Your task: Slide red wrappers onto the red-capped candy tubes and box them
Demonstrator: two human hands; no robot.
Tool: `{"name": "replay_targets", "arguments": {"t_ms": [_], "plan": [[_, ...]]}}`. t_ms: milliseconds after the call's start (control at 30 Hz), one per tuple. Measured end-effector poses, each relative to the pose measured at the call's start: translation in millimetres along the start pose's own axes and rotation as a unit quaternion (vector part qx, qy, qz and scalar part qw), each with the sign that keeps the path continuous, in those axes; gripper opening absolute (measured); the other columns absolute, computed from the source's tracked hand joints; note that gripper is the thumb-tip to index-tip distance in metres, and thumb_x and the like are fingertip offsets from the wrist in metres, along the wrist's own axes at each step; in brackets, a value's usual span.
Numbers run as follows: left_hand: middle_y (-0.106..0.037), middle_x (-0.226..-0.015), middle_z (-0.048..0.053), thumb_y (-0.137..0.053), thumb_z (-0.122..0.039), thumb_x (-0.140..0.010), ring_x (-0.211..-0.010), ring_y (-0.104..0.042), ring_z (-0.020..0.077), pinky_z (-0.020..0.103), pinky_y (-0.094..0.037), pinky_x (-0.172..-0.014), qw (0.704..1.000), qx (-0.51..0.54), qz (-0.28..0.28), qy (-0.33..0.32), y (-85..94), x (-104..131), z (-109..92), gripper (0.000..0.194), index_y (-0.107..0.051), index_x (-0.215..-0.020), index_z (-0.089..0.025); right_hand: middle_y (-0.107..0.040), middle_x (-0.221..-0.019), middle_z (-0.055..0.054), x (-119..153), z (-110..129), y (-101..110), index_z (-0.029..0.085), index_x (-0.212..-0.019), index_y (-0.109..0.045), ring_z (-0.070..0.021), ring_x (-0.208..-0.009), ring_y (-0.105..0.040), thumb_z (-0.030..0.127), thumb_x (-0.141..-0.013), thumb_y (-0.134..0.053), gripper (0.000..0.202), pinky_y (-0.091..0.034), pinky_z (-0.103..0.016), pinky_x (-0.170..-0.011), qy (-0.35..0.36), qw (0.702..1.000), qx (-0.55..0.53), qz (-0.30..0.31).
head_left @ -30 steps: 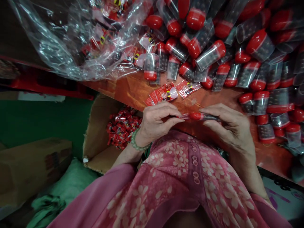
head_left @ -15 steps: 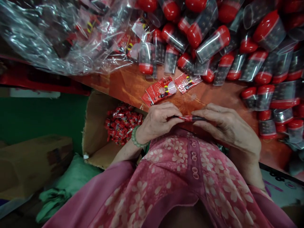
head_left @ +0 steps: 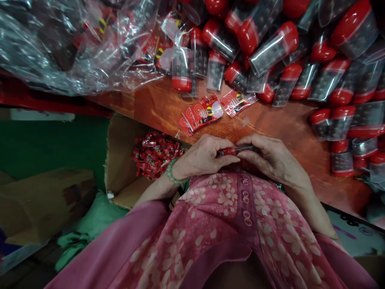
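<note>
Both the left hand (head_left: 204, 155) and right hand (head_left: 273, 158) pinch a red-and-dark tube (head_left: 232, 151) at the tabletop's (head_left: 296, 130) near edge, decent bare space rightward.

Dim light falls on a reddish-brown table (head_left: 156, 105) and a green surface (head_left: 57, 146), floor or wall unclear.

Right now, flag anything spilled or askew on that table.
Nothing looks spilled. The red-capped tubes lie jumbled, pointing different ways, and the red packets beyond the left hand sit askew to each other.
</note>
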State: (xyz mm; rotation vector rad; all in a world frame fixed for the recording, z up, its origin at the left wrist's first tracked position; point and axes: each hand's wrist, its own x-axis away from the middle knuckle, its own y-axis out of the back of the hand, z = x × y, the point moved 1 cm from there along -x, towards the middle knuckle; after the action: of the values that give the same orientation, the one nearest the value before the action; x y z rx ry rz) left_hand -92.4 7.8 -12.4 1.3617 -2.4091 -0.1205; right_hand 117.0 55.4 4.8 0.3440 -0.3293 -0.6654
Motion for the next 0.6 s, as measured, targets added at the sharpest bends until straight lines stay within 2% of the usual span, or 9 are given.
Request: {"name": "replay_targets", "arguments": {"t_ms": [100,167,233,333,400,500,600], "plan": [[-0.067,-0.071,0.0,-0.062,-0.042,-0.091,-0.061,-0.055,0.0095,0.022,-0.04,-0.061,0.999,0.019,0.031,0.009,-1.0,-5,1,0.032,-0.074,-0.088,-0.013,-0.076,-0.095,-0.003,4,-4,-2,0.021,-0.116,-0.065,-0.0172,-0.081,-0.071,0.037,-0.102,-0.057,0.023,-0.054,-0.027,-0.073,-0.023,0.999,-0.033,-0.007],[-0.066,-0.071,0.0,-0.062,-0.04,-0.091,-0.062,-0.054,0.0096,0.022,-0.04,-0.062,0.999,0.021,0.035,0.016,-1.7,-7,1,0.03,-0.074,-0.088,-0.013,-0.075,-0.098,-0.003,10,-6,0,0.021,-0.129,-0.06,-0.0179,-0.083,-0.071,0.038,-0.102,-0.057,0.032,-0.055,-0.029,-0.075,-0.032,0.998,-0.048,-0.002],[-0.066,-0.07,0.0,-0.062,-0.04,-0.091,-0.062,-0.054,0.0097,0.022,-0.04,-0.062,0.999,0.029,0.029,0.026,-2.6,-7,1,0.03,-0.074,-0.087,-0.013,-0.075,-0.099,-0.003,16,-7,4,0.023,-0.133,-0.058,-0.0176,-0.083,-0.07,0.037,-0.102,-0.056,0.034,-0.055,-0.029,-0.077,-0.041,0.997,-0.056,-0.02],[-0.068,-0.073,0.0,-0.061,-0.042,-0.092,-0.064,-0.056,0.0103,0.022,-0.041,-0.063,0.998,0.038,0.033,0.033,-5.3,-6,0,0.032,-0.074,-0.089,-0.013,-0.074,-0.093,-0.001,25,-8,5,0.025,-0.117,-0.066,-0.015,-0.077,-0.069,0.032,-0.103,-0.057,0.019,-0.054,-0.027,-0.073,-0.041,0.995,-0.057,-0.07],[-0.067,-0.071,0.0,-0.059,-0.043,-0.092,-0.064,-0.056,0.0104,0.022,-0.04,-0.062,0.999,0.017,0.034,0.027,-7.7,-5,-1,0.034,-0.073,-0.088,-0.012,-0.074,-0.09,0.0,29,-7,3,0.024,-0.109,-0.069,-0.014,-0.075,-0.069,0.028,-0.101,-0.061,0.012,-0.054,-0.026,-0.071,-0.015,0.995,-0.042,-0.095],[-0.066,-0.069,0.001,-0.058,-0.043,-0.093,-0.062,-0.055,0.0104,0.022,-0.041,-0.061,1.0,-0.022,0.016,0.0,-11.5,-6,-4,0.036,-0.072,-0.082,-0.011,-0.076,-0.091,-0.001,32,-4,1,0.024,-0.109,-0.07,-0.0147,-0.078,-0.071,0.023,-0.098,-0.065,0.012,-0.055,-0.027,-0.075,0.014,0.993,-0.004,-0.121],[-0.07,-0.072,0.002,-0.059,-0.042,-0.094,-0.062,-0.059,0.0107,0.023,-0.043,-0.062,0.999,-0.028,0.008,-0.042,-15.0,-6,-5,0.034,-0.073,-0.085,-0.012,-0.077,-0.093,-0.001,36,-5,1,0.024,-0.11,-0.071,-0.014,-0.079,-0.071,0.022,-0.098,-0.066,0.013,-0.056,-0.026,-0.075,0.024,0.993,-0.002,-0.114]]}}
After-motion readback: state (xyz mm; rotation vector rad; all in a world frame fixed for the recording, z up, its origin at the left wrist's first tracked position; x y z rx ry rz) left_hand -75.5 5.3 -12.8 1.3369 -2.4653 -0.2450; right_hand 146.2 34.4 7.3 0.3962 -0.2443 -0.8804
